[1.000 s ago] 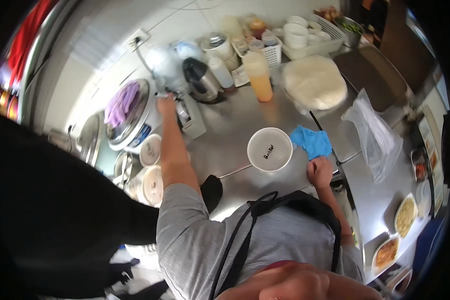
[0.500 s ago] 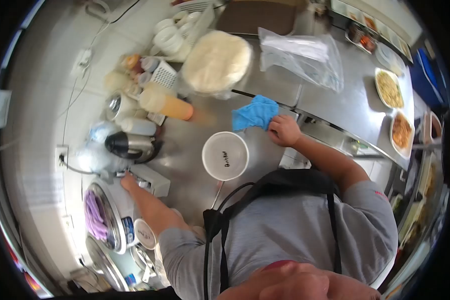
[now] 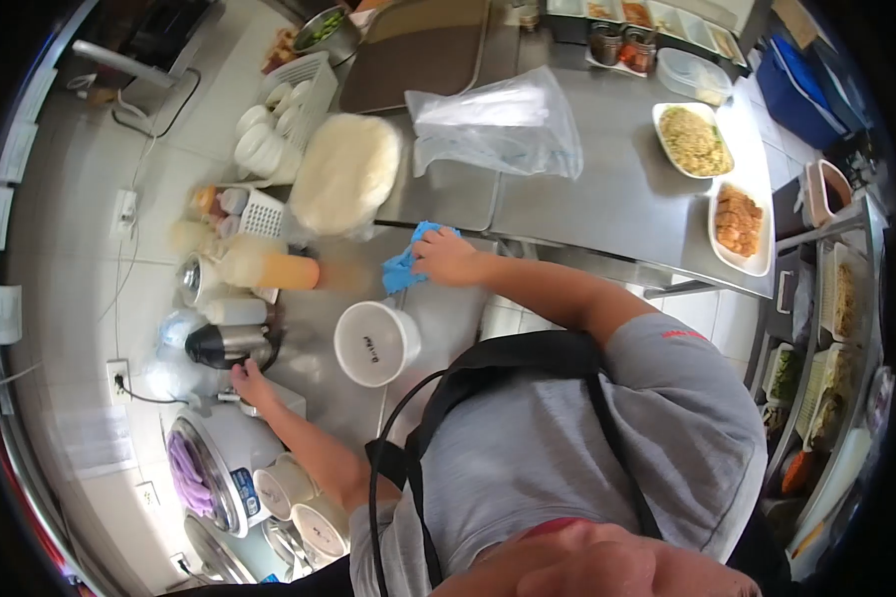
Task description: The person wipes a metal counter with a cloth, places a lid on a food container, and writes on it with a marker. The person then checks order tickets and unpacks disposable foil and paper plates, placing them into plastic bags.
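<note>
On the table (image 3: 446,316), the tub (image 3: 373,345) stands just ahead of you, with the cloth (image 3: 400,274) beyond it, under your right hand (image 3: 445,261). Left of the tub is the kettle (image 3: 241,344), your left hand (image 3: 253,384) beside it. Farther ahead, the plastic bag (image 3: 498,124) lies right of a wrapped bundle (image 3: 344,174), the tray (image 3: 418,55) behind both. To your far right sit two food dishes (image 3: 694,141), one beyond the other.

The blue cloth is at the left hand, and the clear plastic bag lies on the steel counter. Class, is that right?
Wrong side: the head view shows the blue cloth at the right hand. The clear plastic bag does lie on the steel counter.
</note>
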The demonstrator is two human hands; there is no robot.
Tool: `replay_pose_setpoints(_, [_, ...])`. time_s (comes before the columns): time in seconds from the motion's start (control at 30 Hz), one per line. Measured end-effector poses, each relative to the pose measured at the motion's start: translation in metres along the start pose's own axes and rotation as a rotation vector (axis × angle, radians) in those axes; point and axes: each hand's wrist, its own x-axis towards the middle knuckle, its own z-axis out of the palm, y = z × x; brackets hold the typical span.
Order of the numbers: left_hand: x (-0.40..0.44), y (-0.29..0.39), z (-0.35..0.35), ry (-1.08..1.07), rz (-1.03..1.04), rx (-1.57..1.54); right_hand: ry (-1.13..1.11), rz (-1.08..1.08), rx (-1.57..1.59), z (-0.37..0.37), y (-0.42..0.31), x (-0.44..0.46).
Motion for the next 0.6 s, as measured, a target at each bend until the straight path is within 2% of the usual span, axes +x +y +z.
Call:
replay_pose_setpoints(0.07, [-0.036, 0.015, 0.014, -0.313, -0.019, 0.042, -0.063, 0.078, 0.001, -0.011, 0.014, -0.009])
replay_pose_setpoints(0.13, [-0.067, 0.011, 0.024, -0.431, -0.058, 0.132, -0.084, 0.191, 0.012, -0.03, 0.03, -0.032])
replay_pose_setpoints(0.2, [-0.103, 0.015, 0.03, -0.399, -0.329, 0.061, -0.061, 0.308, 0.03, -0.059, 0.047, -0.05])
replay_pose_setpoints(0.3, [-0.148, 0.021, 0.037, -0.451, -0.633, -0.451, 0.117, 0.428, 0.002, -0.11, 0.071, -0.087])
replay_pose_setpoints(0.4, [-0.192, 0.057, 0.056, -0.394, -0.597, -0.397, -0.005, 0.518, -0.031, -0.136, 0.085, -0.133])
replay_pose_setpoints(0.43, [-0.195, 0.055, 0.066, -0.394, -0.601, -0.519, -0.056, 0.536, -0.039, -0.136, 0.09, -0.147])
replay_pose_setpoints(0.5, [-0.201, 0.046, 0.088, -0.406, -0.587, -0.676, 0.184, 0.363, 0.043, -0.128, 0.099, -0.172])
replay_pose_setpoints(0.53, [-0.201, 0.041, 0.1, -0.418, -0.566, -0.711, 0.158, 0.388, 0.005, -0.129, 0.097, -0.176])
replay_pose_setpoints(0.57, [-0.194, 0.021, 0.121, -0.392, -0.496, -0.571, 0.146, 0.385, -0.036, -0.13, 0.096, -0.175])
replay_pose_setpoints(0.6, [-0.195, 0.035, 0.134, -0.438, -0.561, -0.613, 0.202, 0.363, -0.046, -0.123, 0.099, -0.176])
